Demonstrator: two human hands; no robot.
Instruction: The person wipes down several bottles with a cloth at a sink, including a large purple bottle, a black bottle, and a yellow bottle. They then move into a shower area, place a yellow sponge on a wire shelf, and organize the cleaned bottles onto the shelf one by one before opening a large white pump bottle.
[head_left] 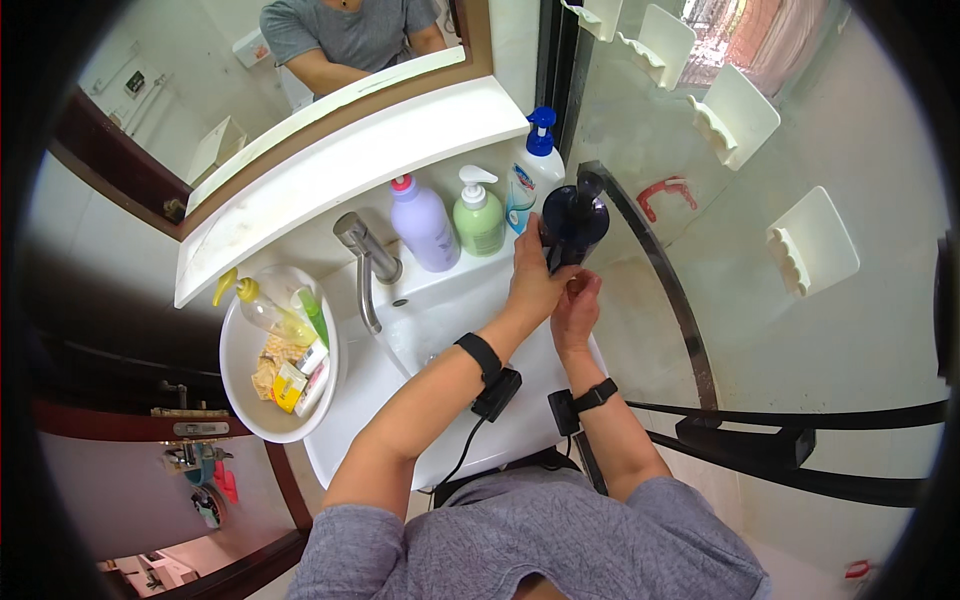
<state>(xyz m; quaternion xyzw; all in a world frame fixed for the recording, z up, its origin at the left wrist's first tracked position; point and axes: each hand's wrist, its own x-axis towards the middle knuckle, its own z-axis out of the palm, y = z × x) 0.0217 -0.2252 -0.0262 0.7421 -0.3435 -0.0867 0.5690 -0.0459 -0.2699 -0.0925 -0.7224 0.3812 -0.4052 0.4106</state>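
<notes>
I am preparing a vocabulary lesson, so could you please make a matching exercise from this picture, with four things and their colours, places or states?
Things:
1. dark bottle
2. faucet
3. white basin
4. blue-pump bottle

Descriptions:
A. contains a yellow-pump bottle and small packages
B. stands next to the green bottle, on its right
C. held in the fingers of the left hand
D. silver-coloured metal

Right pairs: 1-C, 2-D, 3-A, 4-B
</notes>
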